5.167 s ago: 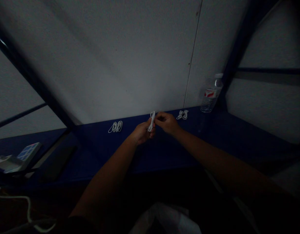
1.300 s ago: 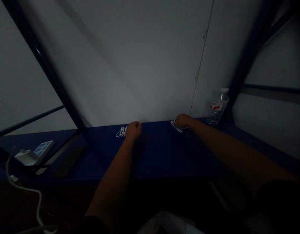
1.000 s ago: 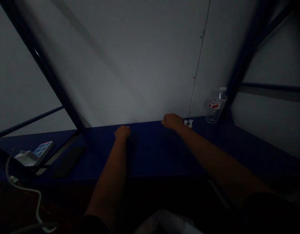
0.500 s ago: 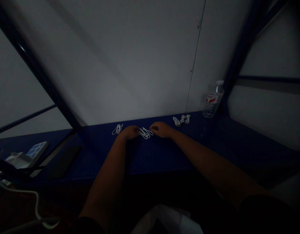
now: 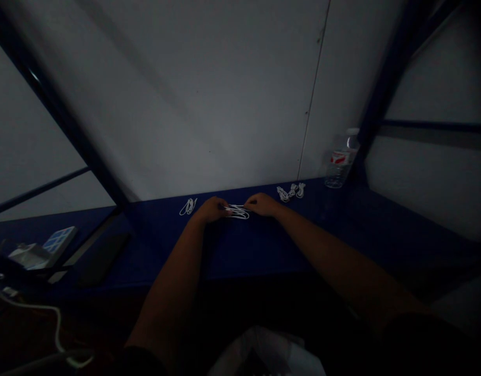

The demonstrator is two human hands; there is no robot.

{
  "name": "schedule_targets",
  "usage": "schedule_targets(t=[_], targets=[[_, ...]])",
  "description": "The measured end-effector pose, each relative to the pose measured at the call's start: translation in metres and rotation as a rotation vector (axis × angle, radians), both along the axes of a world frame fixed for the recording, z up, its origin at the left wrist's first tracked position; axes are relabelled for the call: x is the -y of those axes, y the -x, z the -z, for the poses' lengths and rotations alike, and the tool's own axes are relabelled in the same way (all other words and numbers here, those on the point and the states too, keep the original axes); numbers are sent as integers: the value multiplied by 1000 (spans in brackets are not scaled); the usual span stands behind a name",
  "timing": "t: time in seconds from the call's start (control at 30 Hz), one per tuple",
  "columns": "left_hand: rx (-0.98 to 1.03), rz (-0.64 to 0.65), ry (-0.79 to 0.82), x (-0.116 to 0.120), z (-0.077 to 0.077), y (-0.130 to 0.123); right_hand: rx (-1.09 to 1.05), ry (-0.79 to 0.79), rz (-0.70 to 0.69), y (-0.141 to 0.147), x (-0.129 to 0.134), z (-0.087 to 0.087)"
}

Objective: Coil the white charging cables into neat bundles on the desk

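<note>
A white cable [image 5: 238, 211], gathered in long loops, stretches between my two hands just above the blue shelf [image 5: 244, 250]. My left hand [image 5: 214, 209] pinches the loops at their left end. At the other side my right hand [image 5: 261, 204] has its thumb and fingertips closed on a strand of the same cable. One coiled white cable [image 5: 189, 206] lies left of my left hand. Right of my right hand, several small bundled white cables [image 5: 290, 192] rest near the wall. The dim light hides the fingertips' detail.
A clear plastic bottle [image 5: 341, 160] with a red and white label stands at the back right. Blue frame posts [image 5: 60, 104] rise on both sides before a pale wall [image 5: 185, 104]. At left lie a dark flat object [image 5: 101, 258], a blue-and-white box [image 5: 59, 241] and a thick white cord [image 5: 58, 324].
My right hand has taken hold of the cable's right side. The loops, which hung lower and slanted, are now drawn out flatter and more level between my hands.
</note>
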State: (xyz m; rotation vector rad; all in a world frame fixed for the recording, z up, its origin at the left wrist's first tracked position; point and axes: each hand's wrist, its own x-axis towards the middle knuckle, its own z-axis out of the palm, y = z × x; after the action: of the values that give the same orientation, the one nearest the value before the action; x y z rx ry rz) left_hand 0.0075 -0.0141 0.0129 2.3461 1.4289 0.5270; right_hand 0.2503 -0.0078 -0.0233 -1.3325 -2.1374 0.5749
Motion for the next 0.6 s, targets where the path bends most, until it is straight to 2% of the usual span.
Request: schedule_targets(t=[0.1,0.2,0.3,0.37,0.53,0.6], targets=[[141,20,0,0,0,-1,-50,36,58,-2,0,-1],[224,-41,-5,-1,2,-1,-140,45,84,-1,1,-2],[355,-119,147,-1,4,-3,-225,38,112,0,3,-4],[471,-124,238,-1,6,-4,-268,53,148,-1,3,-6],[674,-118,114,-6,6,-6,-353,85,261,-5,4,-10],[793,-128,113,-8,5,-6,-402,94,277,-9,3,-11]])
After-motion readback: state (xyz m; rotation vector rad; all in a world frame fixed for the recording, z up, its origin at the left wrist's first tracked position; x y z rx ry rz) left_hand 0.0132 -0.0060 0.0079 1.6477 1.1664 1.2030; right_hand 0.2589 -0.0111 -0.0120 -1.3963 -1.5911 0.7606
